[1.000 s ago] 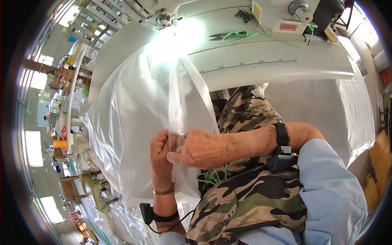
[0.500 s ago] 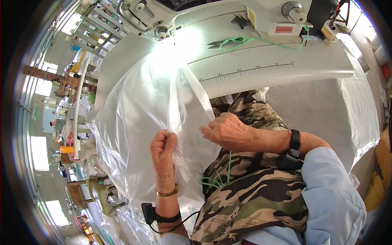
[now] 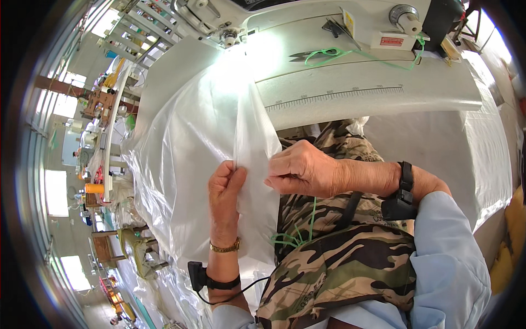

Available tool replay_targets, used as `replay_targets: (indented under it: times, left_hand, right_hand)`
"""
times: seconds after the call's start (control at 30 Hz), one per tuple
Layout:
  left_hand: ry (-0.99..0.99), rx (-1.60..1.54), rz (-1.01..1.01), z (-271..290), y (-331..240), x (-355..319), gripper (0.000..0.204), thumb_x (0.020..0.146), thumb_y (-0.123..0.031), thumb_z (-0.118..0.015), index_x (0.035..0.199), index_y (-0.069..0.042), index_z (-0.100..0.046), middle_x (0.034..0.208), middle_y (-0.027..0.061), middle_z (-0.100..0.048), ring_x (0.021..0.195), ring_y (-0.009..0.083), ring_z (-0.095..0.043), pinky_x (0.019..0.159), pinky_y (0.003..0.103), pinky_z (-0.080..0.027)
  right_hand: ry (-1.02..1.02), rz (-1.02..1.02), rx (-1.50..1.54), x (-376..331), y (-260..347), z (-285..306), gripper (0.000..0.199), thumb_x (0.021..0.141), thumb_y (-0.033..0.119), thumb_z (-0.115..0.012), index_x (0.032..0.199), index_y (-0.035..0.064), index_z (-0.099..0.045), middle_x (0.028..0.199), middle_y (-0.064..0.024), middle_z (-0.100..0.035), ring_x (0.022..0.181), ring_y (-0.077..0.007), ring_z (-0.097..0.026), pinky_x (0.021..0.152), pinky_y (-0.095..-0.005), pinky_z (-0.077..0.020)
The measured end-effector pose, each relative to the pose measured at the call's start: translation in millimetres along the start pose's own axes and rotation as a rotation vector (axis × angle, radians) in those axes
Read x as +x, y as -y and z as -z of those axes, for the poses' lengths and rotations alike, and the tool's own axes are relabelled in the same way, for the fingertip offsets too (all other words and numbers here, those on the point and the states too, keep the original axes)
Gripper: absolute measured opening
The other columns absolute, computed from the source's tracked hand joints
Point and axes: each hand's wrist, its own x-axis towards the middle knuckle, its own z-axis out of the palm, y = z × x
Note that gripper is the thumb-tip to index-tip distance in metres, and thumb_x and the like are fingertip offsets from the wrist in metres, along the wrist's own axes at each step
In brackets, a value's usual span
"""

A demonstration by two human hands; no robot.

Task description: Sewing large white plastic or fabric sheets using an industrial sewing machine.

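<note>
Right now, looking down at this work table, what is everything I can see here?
Clear plastic sheet: one, see-through, draped from the table down over the lap, pinched by both hands.
Sewing machine: one, white, at the table's far edge.
Snips: one pair, dark, on a green cord, lying on the machine bed.
Ruler scale: one, printed along the front edge of the white table.
Camouflage apron: one, green and brown, over the lap.
Other sewing stations: several, far left, too small to detail.
Left hand: gold bracelet, black wrist device; fingers grip the sheet.
Right hand: black wrist device, pale blue sleeve; fingers pinch the sheet.
</note>
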Motion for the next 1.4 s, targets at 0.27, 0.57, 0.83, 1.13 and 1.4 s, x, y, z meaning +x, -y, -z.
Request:
replay_targets:
  times: [0.27,0.57,0.83,1.13,1.4]
  left_hand:
    - [0.082,0.057,-0.049,2,5,7,0.009,0.098,-0.003,-0.058,0.101,0.0,-0.067,0.085,-0.0034,-0.066,0.077,0.0007,-0.055,0.071,0.017,-0.044]
    - [0.082,0.135,0.001,7,-2,13,0.011,0.1,-0.006,-0.058,0.091,-0.002,-0.063,0.077,-0.007,-0.055,0.07,0.0004,-0.048,0.063,0.017,-0.041]
    - [0.024,0.284,0.027,14,-16,15,0.008,0.097,-0.007,-0.064,0.093,0.0,-0.061,0.075,-0.0079,-0.053,0.067,-0.0017,-0.044,0.056,0.017,-0.034]
    - [0.079,1.18,-0.366,13,-150,36,0.009,0.089,-0.003,-0.067,0.082,0.0,-0.063,0.061,0.0053,-0.056,0.052,0.013,-0.048,0.052,0.028,-0.039]
    - [0.465,1.772,-0.727,-1,-140,27,0.005,0.076,-0.002,-0.057,0.079,-0.005,-0.054,0.072,0.0112,-0.056,0.07,0.0302,-0.062,0.059,0.041,-0.05]
  right_hand:
    - [0.063,0.113,0.066,28,2,-14,0.02,0.091,0.01,-0.068,0.08,-0.0004,-0.055,0.074,-0.0125,-0.059,0.067,-0.0333,-0.062,0.059,-0.0426,-0.0483]
    - [0.172,0.224,-0.275,29,6,-30,0.015,0.087,0.016,-0.065,0.085,0.0045,-0.055,0.085,-0.0103,-0.063,0.076,-0.0315,-0.067,0.061,-0.0432,-0.0544]
    - [-0.278,0.188,-0.257,20,-21,-25,0.019,0.09,0.014,-0.064,0.106,0.0031,-0.061,0.083,-0.0095,-0.063,0.072,-0.0307,-0.066,0.066,-0.0412,-0.0543]
    - [0.163,-0.113,0.367,139,-77,-116,0.047,0.091,0.031,-0.066,0.123,-0.0019,-0.06,0.118,-0.0262,-0.063,0.113,-0.0388,-0.061,0.098,-0.0459,-0.0464]
    - [0.343,-0.056,0.496,155,-77,-203,0.042,0.091,0.029,-0.064,0.12,-0.0018,-0.063,0.119,-0.0249,-0.063,0.114,-0.0385,-0.059,0.1,-0.0469,-0.0442]
